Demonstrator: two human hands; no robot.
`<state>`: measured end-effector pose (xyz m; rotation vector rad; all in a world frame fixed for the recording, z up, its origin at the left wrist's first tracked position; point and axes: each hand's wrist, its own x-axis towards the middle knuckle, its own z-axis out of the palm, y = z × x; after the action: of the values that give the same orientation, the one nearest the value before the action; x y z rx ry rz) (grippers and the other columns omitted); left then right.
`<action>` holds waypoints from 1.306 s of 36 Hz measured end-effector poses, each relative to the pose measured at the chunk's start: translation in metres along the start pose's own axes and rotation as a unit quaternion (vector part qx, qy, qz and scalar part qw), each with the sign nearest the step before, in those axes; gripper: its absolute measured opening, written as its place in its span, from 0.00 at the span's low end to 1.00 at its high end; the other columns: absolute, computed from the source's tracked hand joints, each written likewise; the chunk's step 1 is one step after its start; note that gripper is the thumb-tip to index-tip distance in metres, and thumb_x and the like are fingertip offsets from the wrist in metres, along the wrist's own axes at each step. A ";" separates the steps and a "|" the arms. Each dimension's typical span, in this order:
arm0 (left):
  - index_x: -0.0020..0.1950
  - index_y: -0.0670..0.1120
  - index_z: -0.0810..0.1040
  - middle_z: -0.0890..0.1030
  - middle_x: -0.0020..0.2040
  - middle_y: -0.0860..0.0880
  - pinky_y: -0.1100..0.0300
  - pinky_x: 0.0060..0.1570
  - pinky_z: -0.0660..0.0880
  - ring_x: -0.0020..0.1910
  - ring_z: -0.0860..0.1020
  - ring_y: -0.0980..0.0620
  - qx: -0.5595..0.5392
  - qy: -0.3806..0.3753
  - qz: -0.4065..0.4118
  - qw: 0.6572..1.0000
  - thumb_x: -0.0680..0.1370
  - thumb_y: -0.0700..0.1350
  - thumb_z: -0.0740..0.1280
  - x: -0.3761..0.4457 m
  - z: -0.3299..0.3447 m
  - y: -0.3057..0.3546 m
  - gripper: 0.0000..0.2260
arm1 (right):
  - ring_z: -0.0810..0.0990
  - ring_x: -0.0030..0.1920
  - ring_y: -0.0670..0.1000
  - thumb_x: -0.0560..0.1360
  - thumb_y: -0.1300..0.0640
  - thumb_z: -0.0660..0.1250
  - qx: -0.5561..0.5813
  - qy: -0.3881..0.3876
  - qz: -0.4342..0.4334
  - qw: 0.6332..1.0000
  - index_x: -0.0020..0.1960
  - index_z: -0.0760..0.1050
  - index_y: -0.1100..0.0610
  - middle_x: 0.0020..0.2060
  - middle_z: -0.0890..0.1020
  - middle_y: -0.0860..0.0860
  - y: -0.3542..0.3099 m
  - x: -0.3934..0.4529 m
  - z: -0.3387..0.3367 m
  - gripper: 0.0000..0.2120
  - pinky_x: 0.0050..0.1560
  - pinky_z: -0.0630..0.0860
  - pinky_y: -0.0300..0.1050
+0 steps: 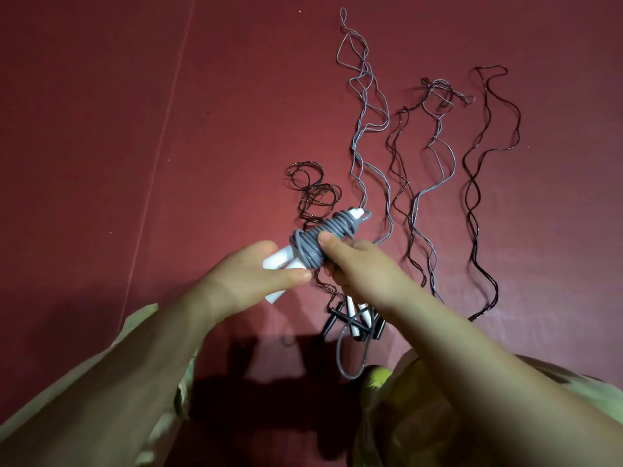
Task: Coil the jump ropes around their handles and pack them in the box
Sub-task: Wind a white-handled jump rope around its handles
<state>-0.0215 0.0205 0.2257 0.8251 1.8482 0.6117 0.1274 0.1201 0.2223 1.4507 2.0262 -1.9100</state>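
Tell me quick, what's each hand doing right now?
Left hand: holds the white handles' lower end.
Right hand: grips the grey rope coil wound around those handles.

Two hands: left hand (pixel 256 278), right hand (pixel 357 264). One coiled rope bundle (pixel 317 242), grey cord on white handles, centre of frame. Loose ropes on the red floor (pixel 135 129), right half: about two grey ropes (pixel 365 106), about three dark ropes (pixel 485 170); exact count unclear where strands cross. Handle pile (pixel 350 318), lower centre: several black and white handles, partly hidden.
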 end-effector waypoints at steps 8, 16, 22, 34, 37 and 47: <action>0.46 0.39 0.84 0.82 0.35 0.41 0.56 0.33 0.78 0.31 0.81 0.45 -0.399 -0.340 -0.090 0.847 0.65 0.73 0.53 -0.013 -0.017 0.002 0.40 | 0.57 0.22 0.44 0.75 0.45 0.57 0.107 -0.037 -0.091 0.989 0.23 0.69 0.51 0.19 0.62 0.43 -0.013 -0.012 -0.004 0.23 0.24 0.55 0.36; 0.36 0.45 0.77 0.66 0.25 0.51 0.60 0.30 0.65 0.20 0.64 0.55 -0.438 -0.319 -0.133 0.830 0.70 0.71 0.50 -0.006 -0.008 0.002 0.32 | 0.58 0.27 0.47 0.82 0.43 0.52 0.036 -0.097 -0.049 0.993 0.40 0.65 0.55 0.25 0.65 0.44 -0.013 -0.011 -0.001 0.19 0.28 0.54 0.41; 0.39 0.44 0.74 0.67 0.25 0.50 0.60 0.32 0.69 0.21 0.63 0.54 -0.276 -0.180 -0.132 0.935 0.74 0.68 0.50 -0.006 0.003 0.005 0.29 | 0.63 0.24 0.48 0.83 0.42 0.48 -0.022 -0.107 -0.003 0.994 0.45 0.69 0.58 0.30 0.65 0.53 -0.011 -0.010 -0.001 0.22 0.24 0.60 0.38; 0.39 0.42 0.74 0.71 0.32 0.52 0.55 0.40 0.67 0.34 0.69 0.51 -0.002 0.002 0.000 1.000 0.59 0.73 0.56 0.003 0.007 -0.007 0.34 | 0.66 0.31 0.49 0.77 0.30 0.45 -0.022 -0.100 0.071 0.992 0.38 0.69 0.48 0.35 0.69 0.50 -0.004 -0.008 0.002 0.26 0.36 0.73 0.44; 0.39 0.41 0.71 0.69 0.33 0.51 0.55 0.37 0.65 0.33 0.67 0.51 0.055 0.023 0.018 0.998 0.57 0.73 0.56 0.005 0.006 -0.011 0.35 | 0.67 0.30 0.49 0.76 0.29 0.47 -0.023 -0.088 0.091 0.992 0.40 0.69 0.50 0.34 0.70 0.50 -0.003 -0.006 0.004 0.27 0.32 0.71 0.42; 0.45 0.45 0.82 0.82 0.39 0.47 0.52 0.41 0.77 0.35 0.79 0.53 -0.271 -0.232 -0.069 0.932 0.65 0.58 0.68 -0.010 -0.002 -0.002 0.19 | 0.57 0.23 0.43 0.63 0.35 0.56 0.065 -0.013 -0.065 0.996 0.26 0.62 0.50 0.21 0.60 0.44 -0.007 -0.008 0.007 0.19 0.32 0.52 0.47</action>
<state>-0.0207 0.0113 0.2305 0.4151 1.2062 0.7189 0.1243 0.1106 0.2305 1.3409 2.0675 -2.1367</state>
